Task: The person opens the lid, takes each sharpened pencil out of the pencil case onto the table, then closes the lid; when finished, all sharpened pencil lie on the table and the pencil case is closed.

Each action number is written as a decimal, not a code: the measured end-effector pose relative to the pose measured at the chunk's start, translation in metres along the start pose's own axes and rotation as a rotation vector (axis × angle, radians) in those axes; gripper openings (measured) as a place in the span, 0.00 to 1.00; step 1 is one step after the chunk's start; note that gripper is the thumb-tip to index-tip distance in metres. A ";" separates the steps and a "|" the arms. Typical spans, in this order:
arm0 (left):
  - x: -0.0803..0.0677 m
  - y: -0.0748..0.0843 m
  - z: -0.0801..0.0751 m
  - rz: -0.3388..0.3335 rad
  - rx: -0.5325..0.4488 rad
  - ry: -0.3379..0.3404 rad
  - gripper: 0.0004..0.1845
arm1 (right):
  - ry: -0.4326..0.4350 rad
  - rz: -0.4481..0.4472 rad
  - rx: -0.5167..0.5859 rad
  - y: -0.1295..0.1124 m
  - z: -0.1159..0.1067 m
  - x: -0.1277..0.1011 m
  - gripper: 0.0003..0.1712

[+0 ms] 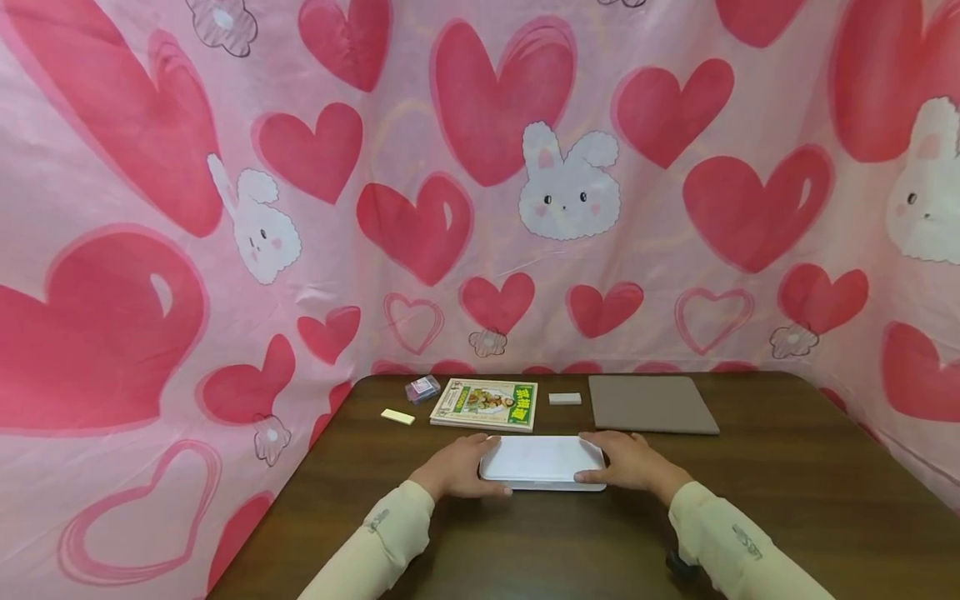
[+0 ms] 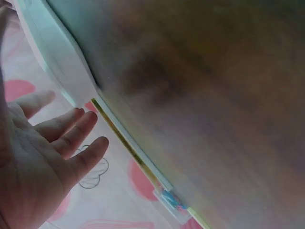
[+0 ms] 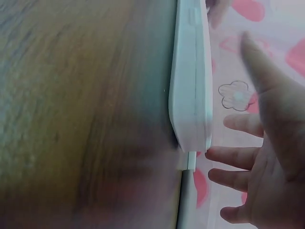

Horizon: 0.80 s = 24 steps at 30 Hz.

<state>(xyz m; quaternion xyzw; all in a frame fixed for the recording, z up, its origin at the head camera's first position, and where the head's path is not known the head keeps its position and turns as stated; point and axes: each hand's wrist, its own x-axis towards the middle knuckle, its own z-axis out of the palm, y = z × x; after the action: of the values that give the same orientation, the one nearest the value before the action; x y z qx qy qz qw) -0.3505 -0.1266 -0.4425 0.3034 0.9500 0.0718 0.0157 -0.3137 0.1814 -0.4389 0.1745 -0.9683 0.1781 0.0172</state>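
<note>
Nearest in, the white case lies flat on the counter, close to the near edge and centred between the sleeves. The left hand cups its left end, the right hand its right end. The wrist views show both with fingers spread and fairly straight, loose beside the rim rather than clamped on it. That's the weak point: lifted on so light a touch, the smooth shell could slide out and drop. Its seam shows along the edge, so uneven pressure might pop it open. Just beyond sits the book, close enough that a forward shove would nudge it. Farther out lie the grey pad, the eraser, the yellow strip and the small box, all well apart.
</note>
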 end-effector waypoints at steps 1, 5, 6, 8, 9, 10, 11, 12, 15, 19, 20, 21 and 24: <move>0.001 0.000 0.001 0.001 0.011 -0.009 0.52 | 0.000 -0.011 -0.004 0.001 0.001 0.000 0.50; 0.008 0.001 -0.001 0.004 0.030 -0.042 0.52 | -0.015 -0.036 -0.041 0.004 0.004 0.001 0.51; 0.011 0.001 -0.001 0.005 0.041 -0.051 0.52 | -0.022 -0.032 -0.048 0.005 0.006 0.001 0.50; 0.016 0.002 -0.002 0.000 0.061 -0.073 0.52 | -0.033 -0.017 -0.052 0.006 0.008 0.003 0.49; 0.019 0.003 -0.002 -0.007 0.072 -0.084 0.52 | -0.036 -0.009 -0.057 0.006 0.009 0.004 0.49; 0.021 0.003 -0.003 -0.015 0.084 -0.098 0.52 | -0.037 -0.004 -0.056 0.006 0.010 0.004 0.48; 0.023 0.003 -0.003 -0.024 0.096 -0.112 0.53 | -0.035 -0.002 -0.054 0.006 0.011 0.005 0.47; 0.024 0.004 -0.003 -0.031 0.107 -0.124 0.53 | -0.033 -0.002 -0.051 0.006 0.011 0.006 0.46; 0.025 0.004 -0.004 -0.060 0.092 -0.169 0.54 | -0.028 -0.030 -0.050 0.005 0.010 0.007 0.44; 0.024 0.002 -0.002 -0.078 0.058 -0.202 0.54 | -0.027 -0.096 -0.049 0.006 0.009 0.010 0.42; 0.024 0.002 -0.002 -0.080 0.053 -0.206 0.54 | -0.026 -0.113 -0.049 0.006 0.009 0.011 0.42; 0.025 0.001 -0.002 -0.083 0.049 -0.208 0.54 | -0.025 -0.129 -0.049 0.007 0.008 0.012 0.41; 0.027 0.001 -0.004 -0.082 0.043 -0.213 0.54 | -0.017 -0.170 -0.058 0.011 0.007 0.015 0.41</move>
<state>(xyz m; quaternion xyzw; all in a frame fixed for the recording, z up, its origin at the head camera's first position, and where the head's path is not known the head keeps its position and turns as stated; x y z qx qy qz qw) -0.3727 -0.1106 -0.4385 0.2704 0.9559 0.0181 0.1130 -0.3314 0.1838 -0.4479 0.2569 -0.9548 0.1466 0.0290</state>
